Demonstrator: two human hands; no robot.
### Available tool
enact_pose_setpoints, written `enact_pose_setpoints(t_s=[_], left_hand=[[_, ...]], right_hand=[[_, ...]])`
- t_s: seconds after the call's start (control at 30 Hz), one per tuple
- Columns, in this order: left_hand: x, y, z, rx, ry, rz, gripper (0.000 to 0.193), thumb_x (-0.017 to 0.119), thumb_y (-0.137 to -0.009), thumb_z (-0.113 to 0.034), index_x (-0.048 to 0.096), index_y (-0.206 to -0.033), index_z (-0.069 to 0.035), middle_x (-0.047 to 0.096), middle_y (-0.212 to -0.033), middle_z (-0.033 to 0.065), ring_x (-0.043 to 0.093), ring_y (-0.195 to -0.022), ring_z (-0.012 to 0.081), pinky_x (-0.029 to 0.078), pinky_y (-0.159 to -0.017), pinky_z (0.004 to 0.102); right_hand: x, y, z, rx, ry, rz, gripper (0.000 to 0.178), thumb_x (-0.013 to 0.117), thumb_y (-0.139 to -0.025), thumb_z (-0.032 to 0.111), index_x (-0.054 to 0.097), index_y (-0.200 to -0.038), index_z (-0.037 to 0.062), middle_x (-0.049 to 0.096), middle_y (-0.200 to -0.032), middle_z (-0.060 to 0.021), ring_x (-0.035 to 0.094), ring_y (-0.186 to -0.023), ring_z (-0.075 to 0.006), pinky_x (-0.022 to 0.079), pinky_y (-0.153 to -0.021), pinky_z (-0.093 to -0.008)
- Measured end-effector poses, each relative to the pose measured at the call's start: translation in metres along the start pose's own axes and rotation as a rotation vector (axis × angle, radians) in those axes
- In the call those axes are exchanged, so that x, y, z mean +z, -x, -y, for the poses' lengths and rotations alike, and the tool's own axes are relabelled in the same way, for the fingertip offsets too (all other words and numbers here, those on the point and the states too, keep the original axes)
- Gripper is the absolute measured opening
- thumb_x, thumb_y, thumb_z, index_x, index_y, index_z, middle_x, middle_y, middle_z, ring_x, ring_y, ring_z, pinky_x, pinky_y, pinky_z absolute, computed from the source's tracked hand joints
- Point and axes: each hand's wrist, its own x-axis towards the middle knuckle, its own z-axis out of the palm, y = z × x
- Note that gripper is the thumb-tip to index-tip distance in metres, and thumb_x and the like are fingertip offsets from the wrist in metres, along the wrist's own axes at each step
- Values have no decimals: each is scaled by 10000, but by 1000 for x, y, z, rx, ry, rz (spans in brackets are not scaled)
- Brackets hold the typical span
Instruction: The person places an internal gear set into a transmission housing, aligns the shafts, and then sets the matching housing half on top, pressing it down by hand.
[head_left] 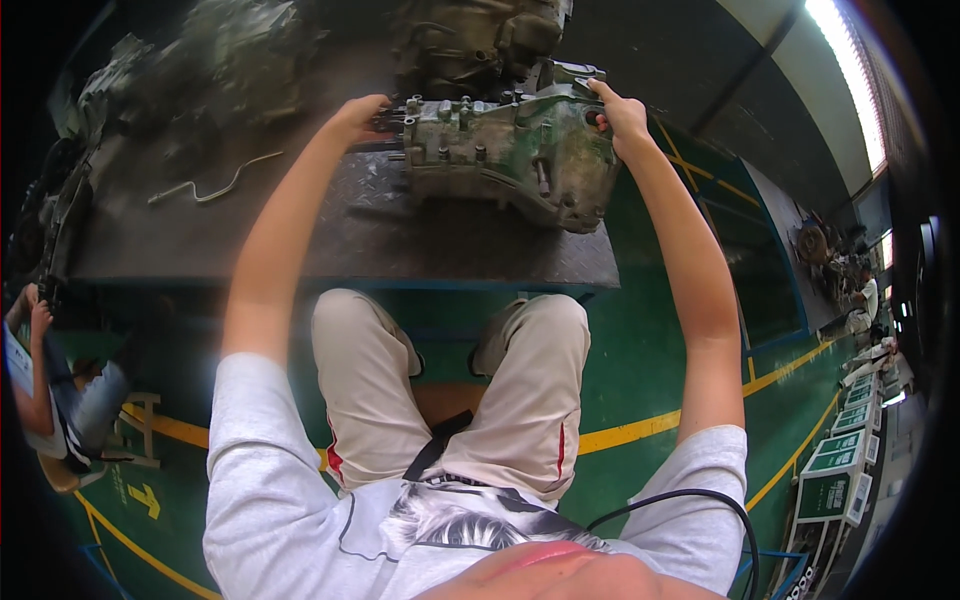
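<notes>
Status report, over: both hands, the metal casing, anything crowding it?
Left hand at left end of metal casing, grip unclear. Right hand grips its right rim. Metal casing over right end of bench. Second casing close behind.

Held gearbox: one; bent rod: one; floor arrow: one.

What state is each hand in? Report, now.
Left hand: at the left end of the casing; grip cannot be told.
Right hand: holding the casing's right end.
</notes>
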Motion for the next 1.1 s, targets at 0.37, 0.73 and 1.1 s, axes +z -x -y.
enact_pose_setpoints(t_s=[0.37,0.73,1.1], left_hand=[[-13,-6,18,16,-43,61,270,640,-799,-236,584,-970,-34,591,-872,61,606,-759,185,535,-719,305],[5,18,13,706,-701,-478,222,587,-763,-235,638,-817,-26,635,-772,97,620,-741,233,485,-690,335],[67,81,34,1283,-1304,-171,210,646,-742,-265,562,-730,-73,584,-739,62,527,-804,226,389,-738,350]], right_hand=[[0,-2,-3,-44,12,60,305,692,-723,279,580,-688,-2,503,-590,-33,423,-468,-93,354,-445,-240],[-1,-5,-7,-400,546,-229,423,642,-752,365,582,-778,-52,573,-754,-118,556,-715,-254,444,-691,-362],[107,63,-19,-909,1182,521,217,648,-742,282,616,-779,70,622,-732,-103,601,-721,-278,474,-653,-372]])
